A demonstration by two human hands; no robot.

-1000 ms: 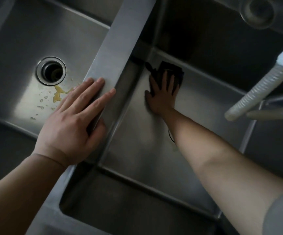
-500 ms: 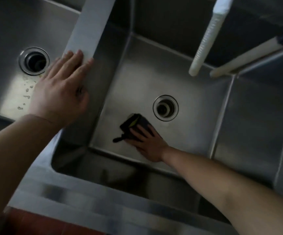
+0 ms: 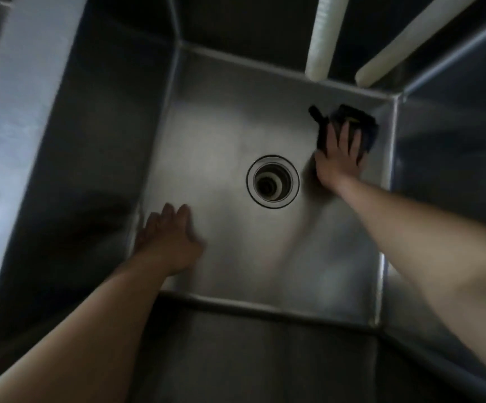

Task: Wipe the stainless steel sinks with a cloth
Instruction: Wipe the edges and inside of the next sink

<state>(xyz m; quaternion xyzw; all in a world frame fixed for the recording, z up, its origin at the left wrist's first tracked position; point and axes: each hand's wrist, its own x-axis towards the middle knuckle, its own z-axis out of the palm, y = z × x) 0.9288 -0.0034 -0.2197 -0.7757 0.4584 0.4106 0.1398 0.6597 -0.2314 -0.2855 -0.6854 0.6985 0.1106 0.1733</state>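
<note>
Two hands work inside one sink (image 3: 221, 135): the left hand (image 3: 169, 242) lies flat and empty on the near-left floor, and if that steel is wet it could slide. Beside the drain (image 3: 272, 181), the right hand (image 3: 337, 158) presses the dark cloth (image 3: 365, 123) into the far-right corner; flat fingers may skip the seam, and a loose tail could bunch.
</note>
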